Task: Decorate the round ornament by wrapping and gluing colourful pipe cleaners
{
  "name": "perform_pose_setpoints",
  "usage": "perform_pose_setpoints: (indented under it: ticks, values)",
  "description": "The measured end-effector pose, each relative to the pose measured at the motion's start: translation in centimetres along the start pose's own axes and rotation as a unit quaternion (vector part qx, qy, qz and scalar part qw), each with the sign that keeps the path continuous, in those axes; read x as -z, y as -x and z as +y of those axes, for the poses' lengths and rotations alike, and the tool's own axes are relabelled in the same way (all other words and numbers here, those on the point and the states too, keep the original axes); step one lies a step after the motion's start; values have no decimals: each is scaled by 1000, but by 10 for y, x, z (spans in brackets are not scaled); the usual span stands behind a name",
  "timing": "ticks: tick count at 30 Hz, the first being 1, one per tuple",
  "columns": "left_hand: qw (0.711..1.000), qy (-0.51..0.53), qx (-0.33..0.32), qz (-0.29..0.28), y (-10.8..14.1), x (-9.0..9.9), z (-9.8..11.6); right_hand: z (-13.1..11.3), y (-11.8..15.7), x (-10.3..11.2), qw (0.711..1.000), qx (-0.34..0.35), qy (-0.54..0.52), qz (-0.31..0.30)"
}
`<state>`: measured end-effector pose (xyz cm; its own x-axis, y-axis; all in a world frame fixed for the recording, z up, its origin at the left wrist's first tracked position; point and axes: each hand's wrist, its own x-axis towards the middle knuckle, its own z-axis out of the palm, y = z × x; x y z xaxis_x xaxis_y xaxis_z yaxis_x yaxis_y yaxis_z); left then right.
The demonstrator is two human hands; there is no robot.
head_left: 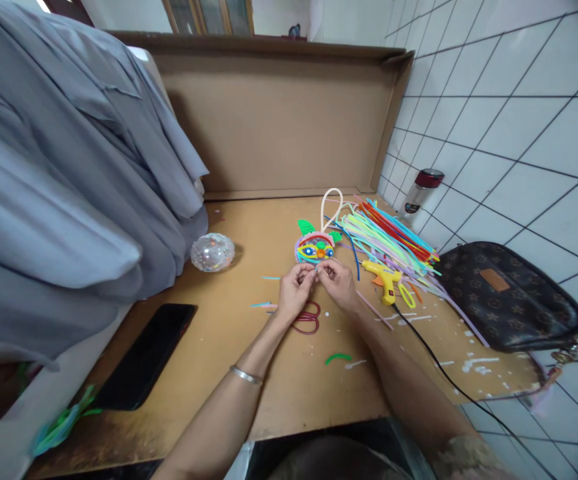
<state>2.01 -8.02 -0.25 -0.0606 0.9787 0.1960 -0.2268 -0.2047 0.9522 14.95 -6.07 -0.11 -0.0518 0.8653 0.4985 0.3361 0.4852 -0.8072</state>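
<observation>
Both of my hands meet near the middle of the wooden table (249, 347). My left hand (296, 290) and my right hand (337, 283) pinch a thin pipe cleaner piece between their fingertips, just below a colourful pipe cleaner craft (315, 247) with a green leaf and a cream loop on top. Red-handled scissors (309, 320) lie under my left wrist. A silver bangle (246, 375) sits on my left forearm.
A pile of coloured pipe cleaners (393, 233) and a yellow glue gun (383, 277) with a black cord lie to the right. A brown handbag (509, 297), a bottle (421, 193), a clear glittery ball (212, 251), a black phone (146, 353) and grey cloth (69, 187) surround the work area.
</observation>
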Motion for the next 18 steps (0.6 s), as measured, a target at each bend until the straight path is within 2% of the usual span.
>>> perform_pose_setpoints:
  ticks: [7,14,16,18]
  values:
    - [996,-87,-4,-24,-1,5,-7,5,0,2,999,14,32,5]
    - [997,-75,19,-14,0,2,-5,3,2,2,994,42,100,17]
    - [997,-70,16,2,1,1,-4,1,1,9,983,57,162,59]
    - [997,-68,8,23,1,1,-4,0,-1,20,958,39,258,121]
